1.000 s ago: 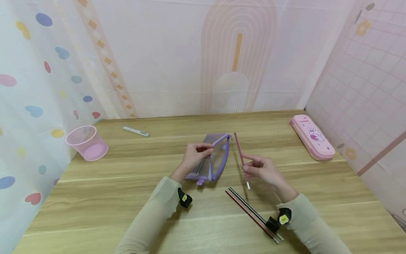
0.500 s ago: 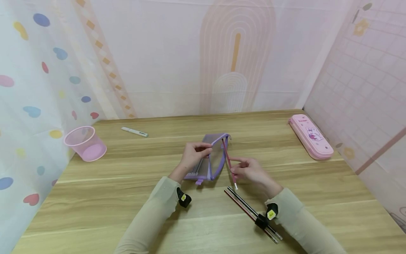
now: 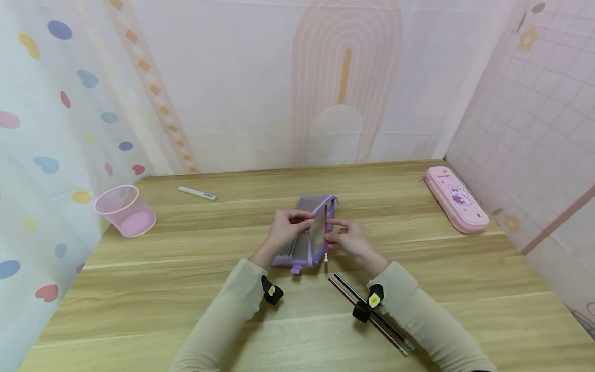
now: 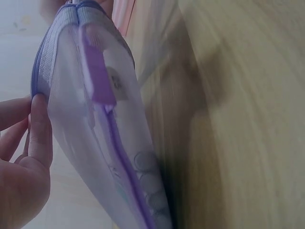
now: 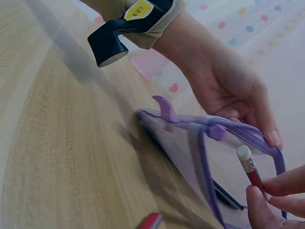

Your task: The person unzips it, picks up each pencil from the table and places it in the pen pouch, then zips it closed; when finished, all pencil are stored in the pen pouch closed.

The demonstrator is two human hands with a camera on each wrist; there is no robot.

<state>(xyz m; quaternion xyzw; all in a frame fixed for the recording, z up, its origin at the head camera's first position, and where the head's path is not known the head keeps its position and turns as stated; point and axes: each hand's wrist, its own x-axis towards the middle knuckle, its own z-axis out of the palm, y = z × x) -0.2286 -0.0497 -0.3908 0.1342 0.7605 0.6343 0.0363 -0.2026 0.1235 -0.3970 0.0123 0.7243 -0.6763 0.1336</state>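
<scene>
In the head view, a purple-trimmed mesh pencil case (image 3: 312,201) stands unzipped at the middle of the table. My left hand (image 3: 283,228) pinches the left edge of its opening between thumb and fingers. A red pencil (image 5: 255,179), white eraser toward me, is pinched by my right hand (image 3: 352,239) at the case's mouth. Its eraser end sticks out past the near side, and its far part lies within the opening. Through the mesh, the ends of several pencils (image 4: 145,162) show inside the case. Nearer me lie a dark red pencil (image 3: 338,287) and a black pencil (image 3: 346,284), side by side.
A pink see-through cup (image 3: 132,217) lies tilted at the left. Behind it to the right is a white pen-like stick (image 3: 197,193). A pink bunny pencil case (image 3: 457,200) lies at the far right beside the curtain. My right wrist is above the loose pencils.
My right hand has moved left with the red pencil, from right of the mesh pencil case into its opening. My left hand keeps hold of the case's edge.
</scene>
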